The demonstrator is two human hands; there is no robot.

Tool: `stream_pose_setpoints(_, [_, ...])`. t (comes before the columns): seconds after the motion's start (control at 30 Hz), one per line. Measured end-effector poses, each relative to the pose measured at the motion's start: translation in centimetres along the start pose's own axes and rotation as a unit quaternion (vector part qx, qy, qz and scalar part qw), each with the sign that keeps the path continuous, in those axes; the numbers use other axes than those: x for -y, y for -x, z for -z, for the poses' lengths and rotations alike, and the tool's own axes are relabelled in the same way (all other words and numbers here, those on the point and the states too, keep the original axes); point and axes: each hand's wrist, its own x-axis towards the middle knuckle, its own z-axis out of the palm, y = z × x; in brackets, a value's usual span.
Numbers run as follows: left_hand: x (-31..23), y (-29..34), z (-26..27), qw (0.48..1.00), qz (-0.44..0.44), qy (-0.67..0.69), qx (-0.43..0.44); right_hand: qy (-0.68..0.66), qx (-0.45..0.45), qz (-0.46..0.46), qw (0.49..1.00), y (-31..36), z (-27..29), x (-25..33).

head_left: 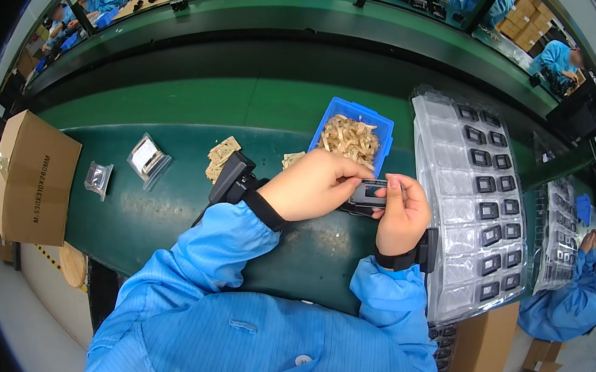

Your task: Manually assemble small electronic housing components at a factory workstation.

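Note:
Between both hands, over the green bench, is a small black rectangular frame point(368, 192) with an opening in its middle. My left hand point(315, 183) pinches its left end between thumb and fingers. On the other end, my right hand point(402, 211) is closed with the thumb on top. Part of the piece is covered by my fingers. Just beyond the hands stands a blue bin point(389, 139) heaped with small tan strips point(350, 138). Flat beige pieces point(222, 157) lie in a stack beyond my left wrist, and a few more point(291, 159) lie beside my left hand.
To the right lies a clear plastic tray point(440, 173) with black frames in its right-hand pockets. Two clear bags point(148, 159) point(98, 179) rest on the left, near a cardboard box point(41, 182). A raised green ledge point(249, 99) runs behind the bench. Co-workers in blue point(571, 305) sit around.

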Motion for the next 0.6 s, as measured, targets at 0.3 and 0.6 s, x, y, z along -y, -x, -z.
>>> stream_pose_setpoints(0.3, [-1.9, 0.4, -0.6, 0.994, 0.096, -0.043, -0.013, -0.049, 0.084, 0.032, 0.995, 0.1, 0.3, -1.5])
stream_pose_setpoints(0.6, [1.1, 2.1, 7.7, 0.954, 0.167, -0.248, 0.001, -0.041, 0.050, 0.066, 0.996, -0.1, -0.6, -0.2])
